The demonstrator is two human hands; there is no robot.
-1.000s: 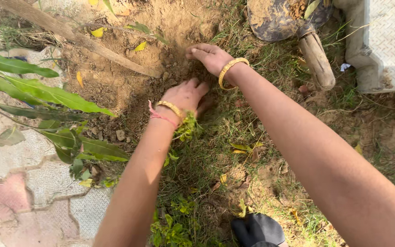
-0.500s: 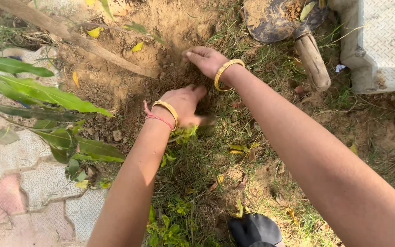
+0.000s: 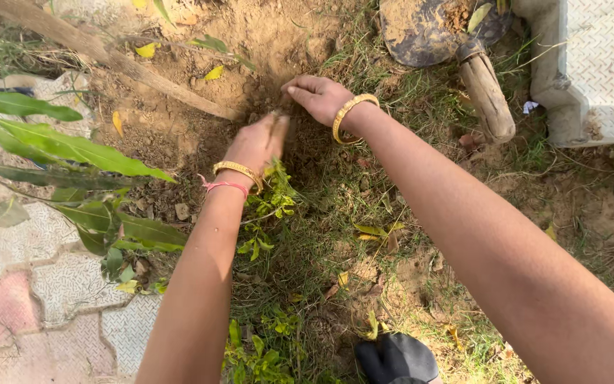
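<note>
My bare left hand (image 3: 256,144) reaches forward, fingers together and pointing ahead, wrist straight. My bare right hand (image 3: 316,94) lies palm down just beyond it, fingers flat and angled left, forearm stretched long across.

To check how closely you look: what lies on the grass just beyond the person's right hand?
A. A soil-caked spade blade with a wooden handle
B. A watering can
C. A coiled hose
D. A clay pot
A: past the right hand, a dirt-covered spade blade with a short wooden handle lies on the grass.
</note>
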